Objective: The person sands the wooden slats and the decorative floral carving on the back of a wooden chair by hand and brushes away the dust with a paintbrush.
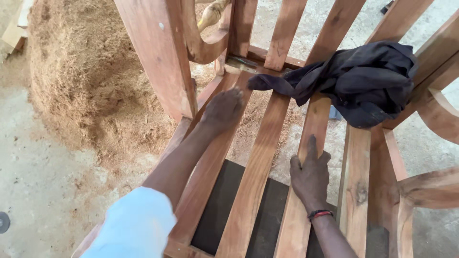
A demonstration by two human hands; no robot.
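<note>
A slatted wooden chair frame fills the view, its seat slats running away from me. My left hand lies flat, palm down, on the leftmost slat near the back of the seat. My right hand rests on the third slat, fingers curled over its left edge, a red and black band on the wrist. Neither hand holds a loose thing. A dark cloth lies bunched on the slats at the right, just beyond my right hand.
A big heap of sawdust lies on the concrete floor at the left. A curved wooden armrest rises at the top and another at the right. A dark board lies under the slats.
</note>
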